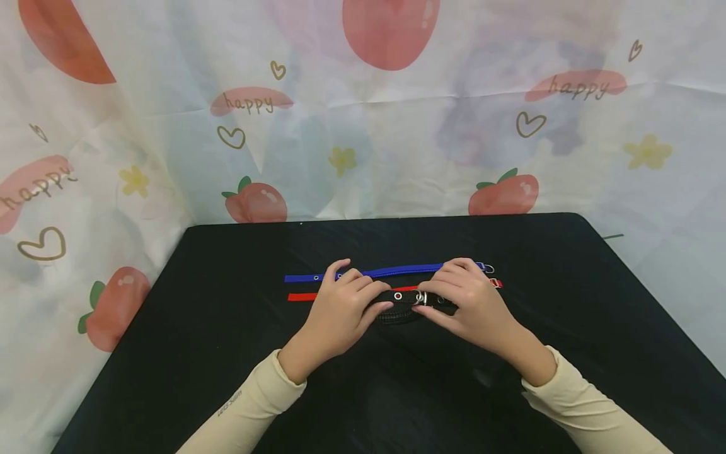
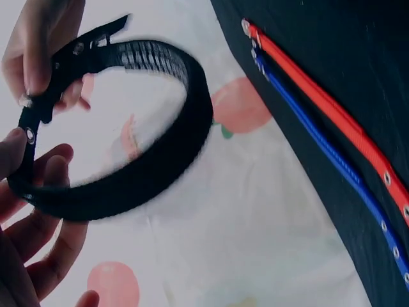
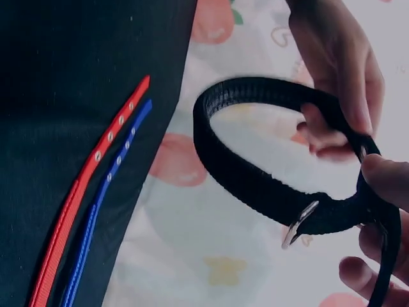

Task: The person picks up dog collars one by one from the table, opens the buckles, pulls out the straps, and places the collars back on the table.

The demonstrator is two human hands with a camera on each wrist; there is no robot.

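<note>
A black collar [image 2: 160,153] is bent into a loop, held up between both hands. My left hand [image 1: 343,312] pinches its eyelet end between thumb and fingers. On the other side, my right hand [image 1: 479,306] pinches the collar by its metal buckle [image 1: 422,297]. The strap end passes through the buckle, and one metal-rimmed eyelet [image 1: 398,296] shows between the hands. A metal D-ring [image 3: 300,224] hangs at the loop's side in the right wrist view. Behind the hands lie a blue collar [image 1: 397,271] and a red collar [image 1: 302,297], both laid out straight.
The black-covered table [image 1: 170,353] extends on all sides of the hands. A patterned cloth [image 1: 386,145] with fruit, hearts and flowers hangs behind the table's far edge and along its sides.
</note>
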